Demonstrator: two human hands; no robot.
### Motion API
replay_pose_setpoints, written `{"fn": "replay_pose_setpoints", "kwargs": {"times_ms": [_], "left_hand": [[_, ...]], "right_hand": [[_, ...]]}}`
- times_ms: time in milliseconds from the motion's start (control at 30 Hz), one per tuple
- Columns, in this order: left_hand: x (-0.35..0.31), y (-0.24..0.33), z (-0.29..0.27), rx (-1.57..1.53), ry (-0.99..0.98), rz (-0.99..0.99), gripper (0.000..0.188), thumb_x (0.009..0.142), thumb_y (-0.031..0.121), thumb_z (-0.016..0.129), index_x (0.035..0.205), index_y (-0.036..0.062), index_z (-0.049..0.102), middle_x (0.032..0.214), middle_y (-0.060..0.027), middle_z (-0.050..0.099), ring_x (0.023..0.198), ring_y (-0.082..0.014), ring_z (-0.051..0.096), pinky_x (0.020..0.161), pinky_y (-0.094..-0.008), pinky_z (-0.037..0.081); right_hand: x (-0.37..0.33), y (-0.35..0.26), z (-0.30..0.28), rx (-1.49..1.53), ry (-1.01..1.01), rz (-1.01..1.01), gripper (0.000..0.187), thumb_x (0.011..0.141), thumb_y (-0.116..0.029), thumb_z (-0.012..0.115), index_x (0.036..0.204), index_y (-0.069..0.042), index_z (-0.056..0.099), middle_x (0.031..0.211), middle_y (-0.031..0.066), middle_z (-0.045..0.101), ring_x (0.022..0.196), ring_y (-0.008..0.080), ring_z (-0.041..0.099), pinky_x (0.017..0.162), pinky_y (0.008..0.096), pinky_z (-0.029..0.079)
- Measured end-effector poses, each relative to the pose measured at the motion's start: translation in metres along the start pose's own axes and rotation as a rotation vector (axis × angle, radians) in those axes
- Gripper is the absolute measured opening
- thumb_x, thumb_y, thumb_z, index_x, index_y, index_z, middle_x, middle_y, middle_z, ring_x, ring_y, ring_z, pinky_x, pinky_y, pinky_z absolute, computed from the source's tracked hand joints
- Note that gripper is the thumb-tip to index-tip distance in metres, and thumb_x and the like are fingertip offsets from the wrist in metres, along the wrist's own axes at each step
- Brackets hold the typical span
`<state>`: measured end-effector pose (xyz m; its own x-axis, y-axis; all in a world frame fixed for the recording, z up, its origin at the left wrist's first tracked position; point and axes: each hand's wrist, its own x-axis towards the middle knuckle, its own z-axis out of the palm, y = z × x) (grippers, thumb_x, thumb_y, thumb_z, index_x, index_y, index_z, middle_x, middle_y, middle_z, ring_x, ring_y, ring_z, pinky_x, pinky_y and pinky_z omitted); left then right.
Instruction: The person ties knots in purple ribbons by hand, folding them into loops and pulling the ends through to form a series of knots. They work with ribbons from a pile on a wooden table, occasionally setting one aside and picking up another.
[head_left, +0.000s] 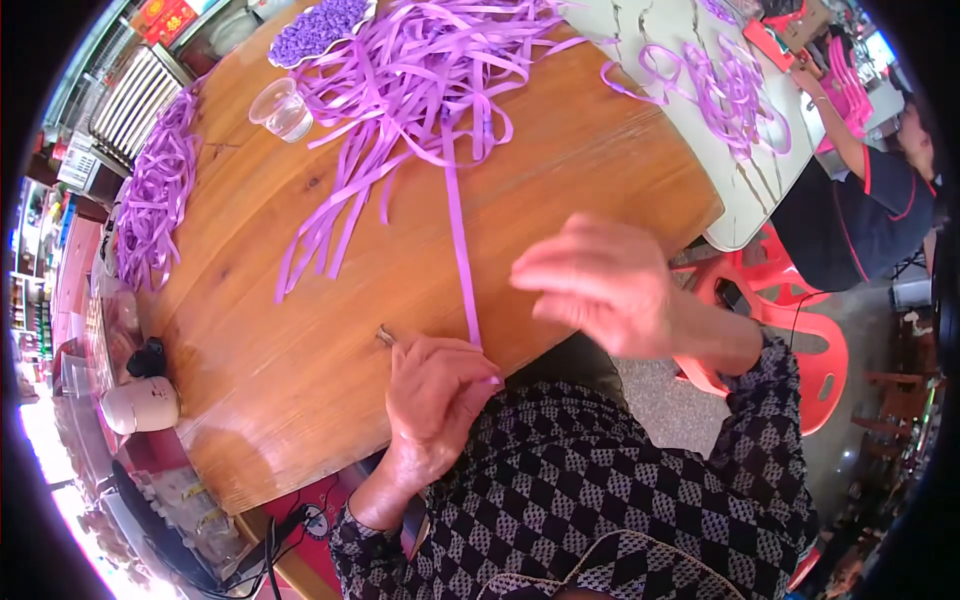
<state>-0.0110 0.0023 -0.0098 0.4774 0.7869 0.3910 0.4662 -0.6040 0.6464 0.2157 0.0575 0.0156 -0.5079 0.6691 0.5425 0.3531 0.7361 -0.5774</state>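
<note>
At the near edge of the wooden table, my left hand (pixel 437 392) is closed, thumb against fingers, on the end of a purple ribbon (pixel 460 235). From there the ribbon runs away from me, nearly straight, into a large tangled heap of purple ribbons (pixel 430 60). A tiny bit of purple shows at my fingertips. Beside the knuckles is a small greyish spot or object (pixel 386 336); which one I cannot make out. My right hand (pixel 600 285) hovers to the right, apart from the ribbon, its fingers smeared by motion.
A dish of small purple pieces (pixel 318 32) and a clear plastic cup (pixel 283 110) stand at the back. More ribbons hang at the left edge (pixel 160 190) and lie on a white table (pixel 720 95). Red plastic chairs (pixel 815 350) and another person (pixel 850 210) are at right.
</note>
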Motion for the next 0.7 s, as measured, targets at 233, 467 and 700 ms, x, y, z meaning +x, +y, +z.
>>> {"fn": "replay_pose_setpoints", "kwargs": {"times_ms": [233,467,700], "left_hand": [[0.019,0.018,-0.015,-0.163,0.085,-0.228,0.015,0.067,0.005,0.073,0.076,0.0058,0.060,0.072,-0.0027,0.059,0.074,-0.0211,0.057,0.074,-0.0340,0.037],[0.007,0.000,-0.048,0.088,0.103,0.025,0.018,0.063,0.015,0.074,0.072,0.0055,0.062,0.065,-0.0036,0.061,0.075,-0.0192,0.062,0.085,-0.0420,0.034],[0.004,-0.005,-0.037,-1.393,0.275,-0.284,0.026,0.078,0.010,0.068,0.101,-0.0010,0.061,0.085,-0.0142,0.067,0.059,-0.0091,0.055,0.048,-0.0204,0.041]], "right_hand": [[0.002,-0.021,0.030,0.062,0.070,-0.268,0.032,0.060,-0.003,0.073,0.090,0.000,0.064,0.082,0.0055,0.060,0.062,0.0193,0.050,0.050,0.0294,0.041],[0.012,-0.017,0.006,0.226,0.191,-0.042,0.011,0.073,0.004,0.068,0.082,0.002,0.063,0.071,0.0090,0.061,0.057,0.0203,0.053,0.049,0.0293,0.040],[0.000,-0.018,0.057,0.137,0.205,-0.058,0.013,0.069,0.004,0.069,0.078,0.001,0.060,0.071,0.0112,0.058,0.057,0.0206,0.051,0.049,0.0291,0.037]]}}
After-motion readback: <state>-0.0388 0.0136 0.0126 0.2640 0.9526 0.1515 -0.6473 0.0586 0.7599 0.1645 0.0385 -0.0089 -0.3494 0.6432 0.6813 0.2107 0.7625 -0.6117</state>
